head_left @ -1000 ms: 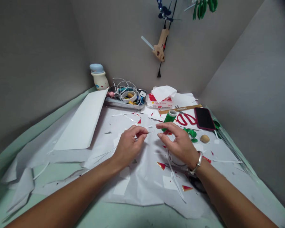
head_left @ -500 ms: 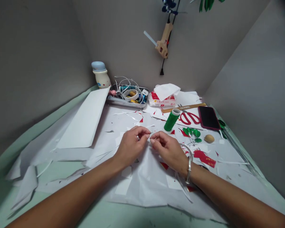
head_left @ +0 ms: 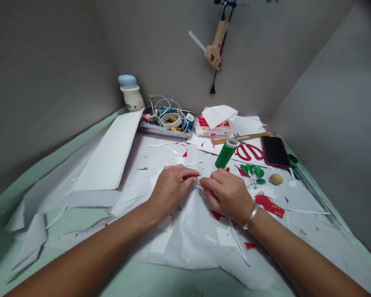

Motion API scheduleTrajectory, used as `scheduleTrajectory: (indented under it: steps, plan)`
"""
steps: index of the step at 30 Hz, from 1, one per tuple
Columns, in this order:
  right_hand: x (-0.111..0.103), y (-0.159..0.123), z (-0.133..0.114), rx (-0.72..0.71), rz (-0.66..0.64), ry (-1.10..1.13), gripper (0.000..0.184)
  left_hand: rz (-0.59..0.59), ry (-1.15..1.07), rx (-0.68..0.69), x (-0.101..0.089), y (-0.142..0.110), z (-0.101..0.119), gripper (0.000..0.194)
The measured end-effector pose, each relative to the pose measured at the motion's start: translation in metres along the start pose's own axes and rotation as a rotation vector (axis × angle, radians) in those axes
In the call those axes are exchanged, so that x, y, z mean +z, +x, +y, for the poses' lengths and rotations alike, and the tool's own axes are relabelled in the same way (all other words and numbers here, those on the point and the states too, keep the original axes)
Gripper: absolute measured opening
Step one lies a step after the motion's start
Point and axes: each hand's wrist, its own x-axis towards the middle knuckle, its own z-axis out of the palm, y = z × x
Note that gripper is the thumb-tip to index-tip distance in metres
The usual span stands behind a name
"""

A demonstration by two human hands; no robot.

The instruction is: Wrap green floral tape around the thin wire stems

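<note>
The thin strand [head_left: 200, 175] is pinched in your left hand [head_left: 172, 186], over the table [head_left: 173, 280]. Your right hand [head_left: 229, 194] is curled beside it; I can't tell if it grips anything. Pinch lightly, go slowly.

Soft dim light, wall [head_left: 49, 66] at the left dark gray, white paper [head_left: 193, 231] brighter in the middle, soft shadow right of the white card [head_left: 108, 152], upper right corner black, arms [head_left: 89, 247] stretched at the bottom, tiny bit [head_left: 199, 175] at the fingertips [head_left: 193, 174] fuzzy
</note>
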Motion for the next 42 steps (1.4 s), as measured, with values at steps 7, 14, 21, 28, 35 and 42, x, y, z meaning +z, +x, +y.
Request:
scheduleTrajectory:
  steps: [7, 14, 21, 28, 35, 42]
  plan:
    - [-0.001, 0.001, 0.007, 0.090, 0.073, 0.224, 0.017, -0.108, 0.045, 0.064, 0.003, -0.002, 0.001, 0.019]
    - [0.004, 0.004, 0.012, 0.289, 0.108, 0.539, 0.012, -0.156, 0.013, 0.122, 0.006, -0.001, 0.001, 0.014]
    - [0.010, 0.000, 0.013, 0.353, 0.021, 0.565, 0.013, -0.138, -0.102, 0.019, 0.001, 0.000, 0.006, 0.014]
    - [0.005, -0.003, 0.002, 0.168, -0.086, 0.321, 0.015, -0.064, -0.131, -0.063, 0.000, -0.001, 0.004, 0.014]
    - [0.002, -0.002, 0.004, 0.096, 0.059, 0.252, 0.016, -0.141, 0.096, 0.068, 0.005, -0.002, 0.001, 0.015]
    - [0.008, -0.001, 0.014, 0.280, 0.087, 0.476, 0.013, -0.197, -0.002, 0.101, 0.003, 0.000, 0.006, 0.012]
